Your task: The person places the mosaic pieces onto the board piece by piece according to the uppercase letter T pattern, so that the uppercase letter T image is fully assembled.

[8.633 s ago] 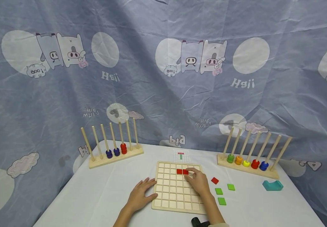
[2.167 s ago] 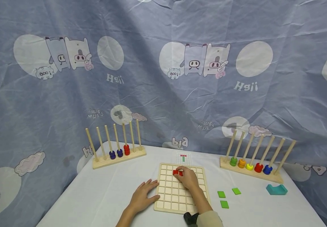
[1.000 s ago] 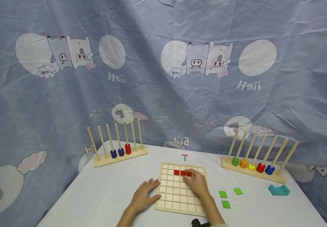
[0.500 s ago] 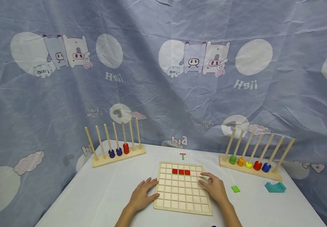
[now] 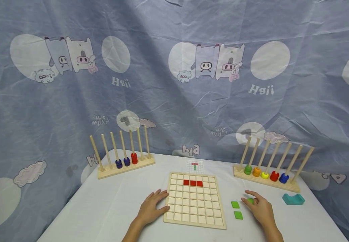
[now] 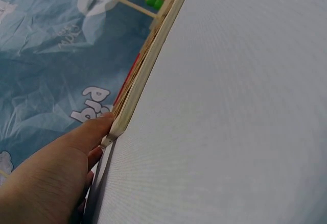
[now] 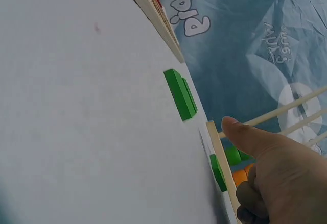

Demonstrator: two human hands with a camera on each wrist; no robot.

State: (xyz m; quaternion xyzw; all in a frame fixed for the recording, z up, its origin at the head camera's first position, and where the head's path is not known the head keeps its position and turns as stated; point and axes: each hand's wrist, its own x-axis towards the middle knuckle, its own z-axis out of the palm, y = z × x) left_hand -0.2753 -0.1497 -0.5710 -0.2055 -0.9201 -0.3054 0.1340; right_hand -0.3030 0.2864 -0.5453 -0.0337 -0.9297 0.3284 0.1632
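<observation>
My left hand (image 5: 150, 207) rests against the left edge of a wooden grid board (image 5: 190, 203), fingers extended; in the left wrist view the thumb touches the board's corner. A row of red square tiles (image 5: 193, 183) sits in the board's second row from the back. To the right of the board, my right hand (image 5: 263, 211) is over a green tile (image 5: 250, 201), thumb and index finger apart; the hand partly hides it. In the right wrist view a gap shows between the thumb and that green tile (image 7: 218, 172). Two more green tiles (image 5: 238, 215) lie between board and hand.
A pattern card (image 5: 195, 167) lies behind the board, printed with a red and green T. Peg racks with coloured beads stand at back left (image 5: 126, 170) and back right (image 5: 266, 181). A teal curved block (image 5: 293, 199) lies at the right. A patterned cloth (image 5: 150, 84) hangs behind.
My right hand set the red tiles side by side on the board, let go, then moved right and toward me to the green tiles. My left hand stayed at the board's edge.
</observation>
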